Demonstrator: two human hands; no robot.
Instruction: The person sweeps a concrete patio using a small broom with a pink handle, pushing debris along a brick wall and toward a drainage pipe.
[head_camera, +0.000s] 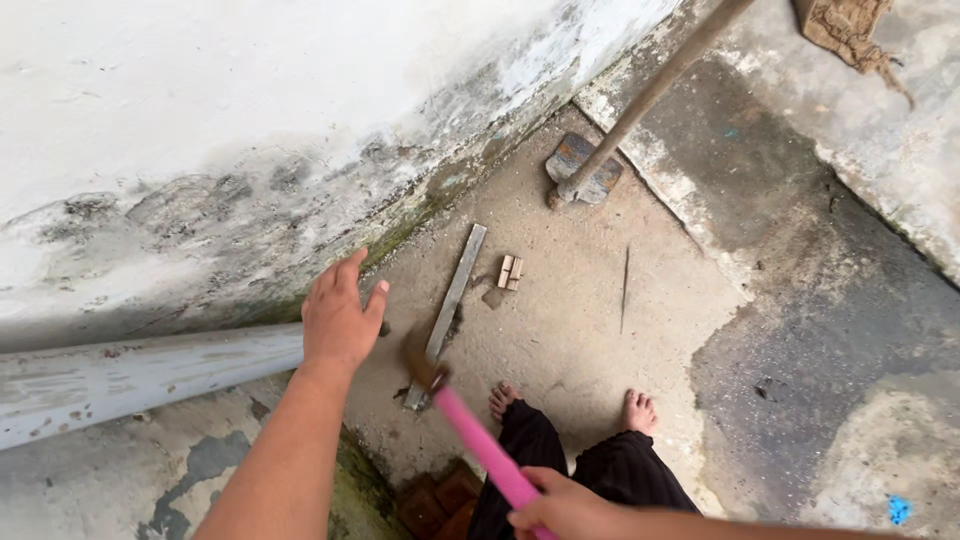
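Observation:
My left hand (340, 315) rests with fingers spread on the end of a grey pipe (140, 375) that runs along the stained white wall. My right hand (565, 505) grips the pink handle of a hammer (480, 445); its blurred dark head hangs just right of the pipe's end, over the lower tip of a flat grey bar (452, 300) lying on the sandy floor. My bare feet (635, 410) stand on the floor below.
Small wooden blocks (510, 271) lie beside the bar. A hoe-like tool (583, 170) with a long handle leans at the back. A thin stick (625, 290) lies to the right. Bricks (440, 500) sit by the ledge. Darker concrete spreads on the right.

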